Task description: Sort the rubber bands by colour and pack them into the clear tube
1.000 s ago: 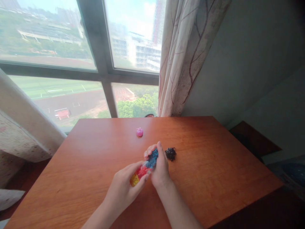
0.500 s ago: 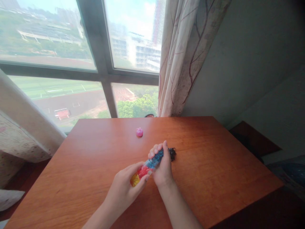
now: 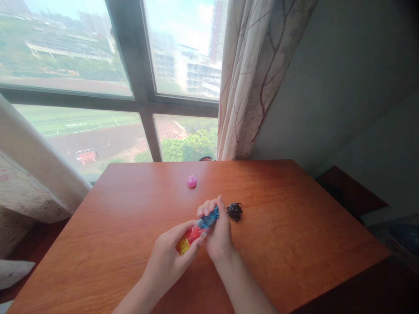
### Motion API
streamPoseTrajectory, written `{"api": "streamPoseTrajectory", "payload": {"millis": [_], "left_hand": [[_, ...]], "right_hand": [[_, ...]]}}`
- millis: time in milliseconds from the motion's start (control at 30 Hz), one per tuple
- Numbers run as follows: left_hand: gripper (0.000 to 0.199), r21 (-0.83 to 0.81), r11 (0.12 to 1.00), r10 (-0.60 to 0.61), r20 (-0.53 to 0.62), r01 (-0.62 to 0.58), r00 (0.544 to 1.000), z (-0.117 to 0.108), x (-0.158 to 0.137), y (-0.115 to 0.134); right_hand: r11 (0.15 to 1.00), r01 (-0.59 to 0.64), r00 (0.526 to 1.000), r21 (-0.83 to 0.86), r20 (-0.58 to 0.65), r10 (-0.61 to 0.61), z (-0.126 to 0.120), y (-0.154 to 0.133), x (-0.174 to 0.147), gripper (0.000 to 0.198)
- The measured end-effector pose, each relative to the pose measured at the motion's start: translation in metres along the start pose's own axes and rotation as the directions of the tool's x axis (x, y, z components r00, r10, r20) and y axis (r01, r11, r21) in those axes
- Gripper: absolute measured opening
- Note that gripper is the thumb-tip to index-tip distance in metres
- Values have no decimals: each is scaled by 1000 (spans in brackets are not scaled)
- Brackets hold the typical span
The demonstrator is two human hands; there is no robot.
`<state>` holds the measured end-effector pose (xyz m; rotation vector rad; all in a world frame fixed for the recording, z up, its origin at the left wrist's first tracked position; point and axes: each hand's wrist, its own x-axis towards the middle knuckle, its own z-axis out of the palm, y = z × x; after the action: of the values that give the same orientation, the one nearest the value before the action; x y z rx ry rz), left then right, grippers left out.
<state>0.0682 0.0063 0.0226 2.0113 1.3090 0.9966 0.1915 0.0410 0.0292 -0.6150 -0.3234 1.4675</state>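
Note:
Both hands hold a clear tube-shaped container with yellow, red and blue sections of small pieces inside. My left hand is wrapped round its lower left, yellow and red end. My right hand closes round the blue upper right end. The container is tilted over the table, its blue end pointing away to the right. Just right of my right hand lies a small heap of black bands or strips; their exact kind is too small to tell. A small round pink object with a nub on top sits farther back.
The brown wooden table stretches beneath my hands, its far edge by the window frame. A patterned curtain hangs at the back right, and another curtain at the left.
My right hand and the container have shifted slightly left and toward me. More of the black heap now shows, with a gap between it and my hand.

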Motion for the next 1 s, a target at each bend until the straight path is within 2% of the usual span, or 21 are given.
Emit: {"api": "streamPoseTrajectory", "payload": {"millis": [233,400,567,733,900,1000], "left_hand": [[24,49,996,77,28,-78,997,-1,1,0],[21,59,996,67,89,-72,994,-4,1,5],[20,60,996,56,128,-64,990,-5,1,4],[22,55,997,54,106,-60,993,-5,0,2],[23,2,1000,-19,49,19,999,-2,-1,1],[26,-36,997,-73,39,74,997,-1,0,0]], "right_hand": [[992,-116,993,47,30,115,-3,-6,3,47],[983,-172,981,60,101,166,-6,-14,5,48],[989,-146,979,-14,142,147,-7,-13,5,50],[993,-113,979,-14,172,114,-6,-7,2,48],[999,-46,981,19,191,41,-5,-4,-1,41],[996,-72,979,47,196,62,-5,-3,-2,34]]}}
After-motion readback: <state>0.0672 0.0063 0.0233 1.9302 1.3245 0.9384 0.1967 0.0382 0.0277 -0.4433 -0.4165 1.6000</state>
